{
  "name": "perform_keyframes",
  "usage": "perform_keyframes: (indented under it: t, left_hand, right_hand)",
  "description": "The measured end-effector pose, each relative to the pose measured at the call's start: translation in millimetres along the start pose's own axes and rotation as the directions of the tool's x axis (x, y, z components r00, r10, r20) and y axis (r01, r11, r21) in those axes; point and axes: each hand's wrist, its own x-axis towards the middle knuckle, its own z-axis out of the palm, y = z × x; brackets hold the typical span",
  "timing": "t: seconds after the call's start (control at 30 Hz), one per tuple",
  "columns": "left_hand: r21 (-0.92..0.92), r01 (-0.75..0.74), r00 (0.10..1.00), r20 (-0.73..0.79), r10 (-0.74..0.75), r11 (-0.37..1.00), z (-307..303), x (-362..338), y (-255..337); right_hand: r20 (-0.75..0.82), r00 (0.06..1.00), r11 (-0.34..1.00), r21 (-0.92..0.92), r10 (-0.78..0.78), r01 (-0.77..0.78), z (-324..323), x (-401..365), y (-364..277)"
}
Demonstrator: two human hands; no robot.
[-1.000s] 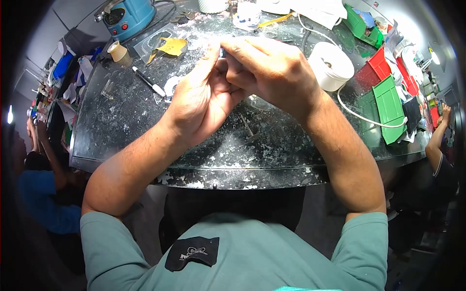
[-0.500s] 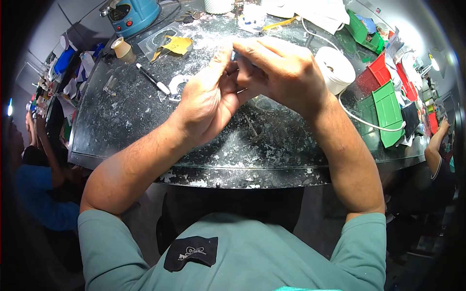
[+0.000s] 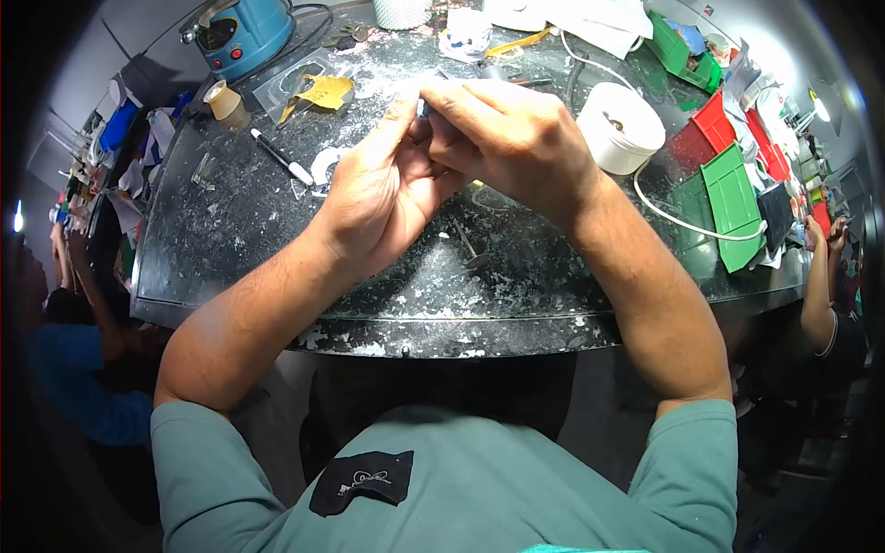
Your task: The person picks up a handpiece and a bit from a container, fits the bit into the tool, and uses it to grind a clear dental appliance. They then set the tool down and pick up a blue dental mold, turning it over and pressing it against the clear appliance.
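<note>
Above the middle of the dark, white-speckled table, my two hands meet at the fingertips. My left hand is turned palm inward, its thumb and fingers closed on a small bluish-grey piece too hidden to name. Curled over that piece from the right is my right hand, its fingers bent and touching the left fingers. On the table below the hands lies a thin metal tool. A black-and-white pen and a white ring-shaped piece rest left of my left hand.
A white round tub with a cable stands right of my right hand. Green and red bins line the right side. A blue machine, a small beige cup and yellow sheet material sit at the back left. Other people work at both sides.
Both hands, still together, sit slightly further left in view; the table things have shifted slightly with the camera. The person at the right has raised both hands into view.
</note>
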Motion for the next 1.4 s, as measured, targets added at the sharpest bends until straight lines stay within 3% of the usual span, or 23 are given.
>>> perform_keyframes:
  t: [0.07, 0.13, 0.2, 0.3, 0.37, 0.4, 0.47, 0.53, 0.57, 0.63, 0.67, 0.73, 0.8, 0.87, 1.0, 1.07, 1.27, 1.3, 1.37, 1.4]
  left_hand:
    - [-0.017, -0.007, 1.000, -0.016, 0.007, 1.000, 2, -2, -3]
    - [0.029, 0.085, 0.994, -0.074, -0.083, 0.996, 4, -8, -9]
    - [0.041, 0.063, 0.994, -0.090, -0.059, 0.997, 9, -6, -9]
    - [-0.078, 0.125, 0.989, -0.064, -0.130, 0.989, 3, -1, -5]
    - [-0.036, 0.106, 0.994, 0.003, -0.106, 0.994, 5, -1, -3]
    - [-0.008, 0.096, 0.995, 0.023, -0.096, 0.995, 6, -2, -2]
    - [0.048, 0.088, 0.995, 0.041, -0.090, 0.995, 5, -3, -1]
    - [0.105, 0.090, 0.993, 0.065, -0.097, 0.990, 4, -3, -1]
    - [0.193, 0.094, 0.992, 0.062, -0.108, 0.977, 4, -3, 1]
    - [0.279, 0.101, 0.991, 0.058, -0.122, 0.955, 4, -4, -1]
    - [0.299, 0.089, 0.993, 0.048, -0.108, 0.950, 5, -3, -2]
    - [0.342, 0.062, 0.997, 0.028, -0.076, 0.938, 5, -4, -2]
    - [0.426, 0.075, 0.997, -0.003, -0.082, 0.902, 3, -6, -1]
    - [0.529, 0.071, 0.995, 0.020, -0.096, 0.845, 0, -7, 2]
    - [0.533, 0.078, 0.997, -0.036, -0.069, 0.843, 4, -4, 4]
    - [0.539, 0.079, 0.997, -0.042, -0.067, 0.838, 5, -4, 6]
    - [0.525, 0.103, 0.995, -0.063, -0.082, 0.845, -3, -3, 5]
    - [0.527, 0.124, 0.991, -0.100, -0.084, 0.841, -4, -3, 4]
    - [0.543, 0.103, 0.995, -0.069, -0.078, 0.834, -6, -4, 5]
    - [0.558, 0.081, 0.997, -0.036, -0.073, 0.826, -6, -4, 5]
  right_hand:
    - [-0.019, 1.000, 0.999, -0.053, -0.010, 0.009, -1, 1, 7]
    - [-0.097, 0.990, 0.982, -0.149, 0.103, -0.117, -9, 2, 29]
    - [-0.106, 0.975, 0.966, 0.192, 0.197, -0.174, -16, -1, 38]
    - [-0.053, 0.963, 0.937, 0.251, 0.265, -0.244, -7, -4, 33]
    - [-0.016, 0.925, 0.873, 0.339, 0.379, -0.352, -8, -5, 30]
    - [0.012, 0.899, 0.820, 0.405, 0.438, -0.405, -7, -5, 32]
    - [0.069, 0.747, 0.545, 0.640, 0.662, -0.542, -5, -5, 36]
    - [0.171, 0.633, 0.193, 0.865, 0.755, -0.463, -4, -7, 41]
    - [0.169, 0.630, 0.193, 0.865, 0.758, -0.463, -8, -8, 43]
    - [0.198, 0.804, 0.621, 0.541, 0.561, -0.567, -16, -6, 42]
    - [0.198, 0.804, 0.620, 0.543, 0.561, -0.566, -14, -5, 40]
    - [0.354, 0.751, 0.486, 0.594, 0.557, -0.641, -4, -4, 35]
    - [0.494, 0.660, 0.440, 0.496, 0.565, -0.748, -4, -3, 30]
    - [0.532, 0.668, 0.362, 0.570, 0.520, -0.737, -5, -2, 26]
    - [0.451, 0.745, 0.387, 0.653, 0.492, -0.651, -7, -2, 30]
    - [0.551, 0.725, 0.286, 0.677, 0.413, -0.678, -12, -3, 34]
    - [0.633, 0.622, 0.152, 0.635, 0.461, -0.758, -19, 1, 30]
    - [0.633, 0.622, 0.152, 0.634, 0.461, -0.758, -19, -1, 30]
    - [0.588, 0.631, 0.331, 0.543, 0.506, -0.772, -18, -3, 30]
    - [0.588, 0.630, 0.330, 0.543, 0.507, -0.772, -18, -4, 30]
